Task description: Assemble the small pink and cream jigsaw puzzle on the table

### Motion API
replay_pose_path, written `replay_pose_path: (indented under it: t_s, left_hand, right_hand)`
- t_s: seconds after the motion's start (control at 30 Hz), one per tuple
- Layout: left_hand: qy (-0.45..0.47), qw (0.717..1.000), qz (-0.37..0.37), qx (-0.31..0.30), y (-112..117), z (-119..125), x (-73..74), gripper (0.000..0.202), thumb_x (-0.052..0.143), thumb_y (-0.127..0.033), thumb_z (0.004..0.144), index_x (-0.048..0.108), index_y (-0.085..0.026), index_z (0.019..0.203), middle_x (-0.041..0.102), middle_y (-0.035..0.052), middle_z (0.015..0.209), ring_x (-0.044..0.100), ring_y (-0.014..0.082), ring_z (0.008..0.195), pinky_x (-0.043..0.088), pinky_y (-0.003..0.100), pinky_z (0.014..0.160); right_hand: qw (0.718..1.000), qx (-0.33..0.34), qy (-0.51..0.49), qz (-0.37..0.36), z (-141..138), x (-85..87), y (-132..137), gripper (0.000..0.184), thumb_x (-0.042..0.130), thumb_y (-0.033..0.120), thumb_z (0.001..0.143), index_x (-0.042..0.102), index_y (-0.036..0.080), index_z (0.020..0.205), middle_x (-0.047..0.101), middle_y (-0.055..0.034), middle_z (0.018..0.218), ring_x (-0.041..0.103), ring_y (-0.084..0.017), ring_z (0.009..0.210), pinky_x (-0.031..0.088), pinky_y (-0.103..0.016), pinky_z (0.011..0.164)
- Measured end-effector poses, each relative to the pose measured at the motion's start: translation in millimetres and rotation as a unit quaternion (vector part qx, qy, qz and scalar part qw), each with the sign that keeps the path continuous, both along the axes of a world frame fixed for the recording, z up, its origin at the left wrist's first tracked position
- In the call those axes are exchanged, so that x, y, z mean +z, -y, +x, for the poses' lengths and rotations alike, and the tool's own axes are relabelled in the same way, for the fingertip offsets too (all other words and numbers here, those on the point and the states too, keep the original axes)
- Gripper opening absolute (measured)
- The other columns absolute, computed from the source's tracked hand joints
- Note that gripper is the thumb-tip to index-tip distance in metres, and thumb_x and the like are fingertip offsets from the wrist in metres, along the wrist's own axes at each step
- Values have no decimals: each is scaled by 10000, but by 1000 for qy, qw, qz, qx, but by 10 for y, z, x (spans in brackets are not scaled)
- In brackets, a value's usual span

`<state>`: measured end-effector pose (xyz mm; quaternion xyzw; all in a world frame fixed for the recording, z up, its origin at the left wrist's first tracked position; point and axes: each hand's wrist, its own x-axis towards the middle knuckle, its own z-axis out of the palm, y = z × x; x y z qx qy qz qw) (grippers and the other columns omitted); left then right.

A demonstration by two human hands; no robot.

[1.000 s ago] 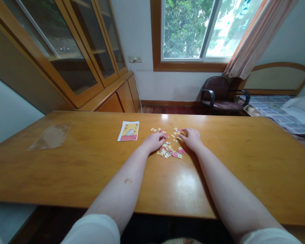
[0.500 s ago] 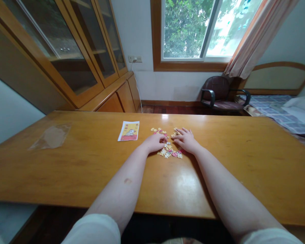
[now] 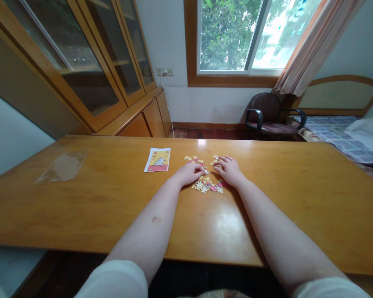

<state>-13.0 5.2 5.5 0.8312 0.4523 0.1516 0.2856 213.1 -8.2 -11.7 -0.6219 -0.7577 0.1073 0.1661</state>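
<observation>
Jigsaw puzzle pieces point(image 3: 207, 186), yellow, white and pink, lie in loose clusters on the wooden table point(image 3: 118, 207). My left hand point(image 3: 189, 173) is closed, its fingers curled in a pinch at a pale puzzle piece point(image 3: 206, 171) by the fingertips. Behind that hand is another cluster of puzzle pieces point(image 3: 192, 159), partly covered by it. My right hand point(image 3: 230, 170) rests open with fingers spread, touching or just above the table, beside a small yellow group of pieces point(image 3: 216, 159). Its fingers hide some of these.
Left of the pieces lies a picture card point(image 3: 158, 160) with a cartoon animal on yellow and pink. A clear plastic bag point(image 3: 64, 166) is flat on the table's left side. Beyond the table stand a glass-door cabinet point(image 3: 121, 99), an office chair point(image 3: 269, 111) and a bed point(image 3: 335, 128).
My right hand has shifted slightly right, away from the left hand. The pale piece at my left fingertips has moved a little away from me, opening a gap before the near cluster.
</observation>
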Motion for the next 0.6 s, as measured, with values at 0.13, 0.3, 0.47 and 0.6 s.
replay_pose_path:
  t_s: [0.13, 0.3, 0.47, 0.6]
  left_hand:
    - [-10, 996, 44, 71, -44, 4, -30, 236, 512, -301, 861, 713, -178, 835, 714, 55, 869, 624, 189, 803, 471, 285, 726]
    - [-48, 986, 58, 151, -93, -22, -82, 175, 551, -262, 843, 707, -185, 821, 704, 59, 869, 619, 199, 814, 475, 292, 737]
    - [-36, 985, 94, 136, -70, -16, -53, 228, 516, -221, 865, 729, -199, 941, 686, 72, 995, 622, 202, 922, 493, 303, 838]
    - [-42, 991, 118, 45, -4, 18, -27, 301, 518, -196, 862, 746, -255, 1049, 653, 65, 1107, 594, 205, 1038, 471, 330, 948]
  right_hand:
    - [1000, 14, -6, 5, -1, 12, 0, 332, 477, 445, 943, 713, 290, 1119, 543, -71, 1392, 362, -321, 1342, 202, -609, 1105]
    - [999, 51, -9, 8, -13, 21, 18, 275, 522, 398, 921, 733, 310, 1073, 565, -62, 1369, 363, -330, 1342, 189, -647, 1096]
    - [994, 103, -14, 10, -32, 24, 51, 247, 563, 262, 870, 762, 334, 996, 581, -30, 1355, 361, -320, 1358, 154, -651, 1115]
    - [990, 138, -14, 4, -55, 45, 71, 247, 584, 329, 872, 749, 362, 1053, 556, -34, 1386, 361, -332, 1357, 160, -667, 1104]
